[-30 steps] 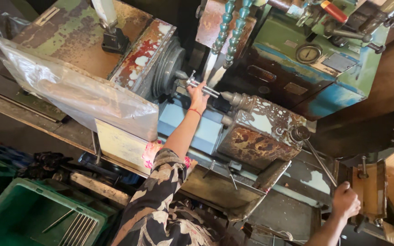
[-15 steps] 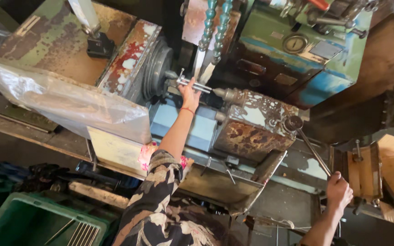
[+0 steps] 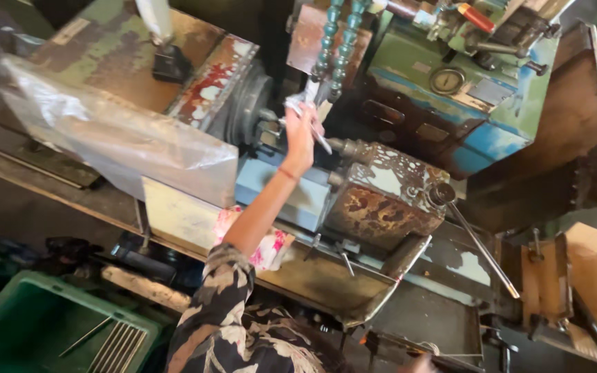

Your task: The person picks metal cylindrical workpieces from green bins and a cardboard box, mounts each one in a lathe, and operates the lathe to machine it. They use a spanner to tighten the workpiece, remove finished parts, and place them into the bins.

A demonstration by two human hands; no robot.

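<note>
A: Progress looked partial. A thin metal rod (image 3: pixel 320 138) was at the lathe's chuck (image 3: pixel 247 110), one end near the chuck face, the other slanting down toward the carriage (image 3: pixel 381 197). Whether it was seated in the chuck could not be told from the head view.

B: And the left hand (image 3: pixel 300 135)?

A: Left arm was stretched up and forward, elbow nearly straight, patterned sleeve pushed to the upper arm, a red thread at the wrist. The hand was closed around the rod and what looked like a scrap of pale cloth, fingers curled, just below the segmented teal coolant hoses (image 3: pixel 336 41).

B: Right hand?

A: Only a sliver showed at the bottom edge (image 3: pixel 419 362), low and well apart from the chuck, near a dark bar. Grip not discernible.

B: What was left?

A: Judging by the hand on the rod, the work at the chuck was not finished. The long lever (image 3: pixel 478 242) on the carriage stood untouched.
</note>
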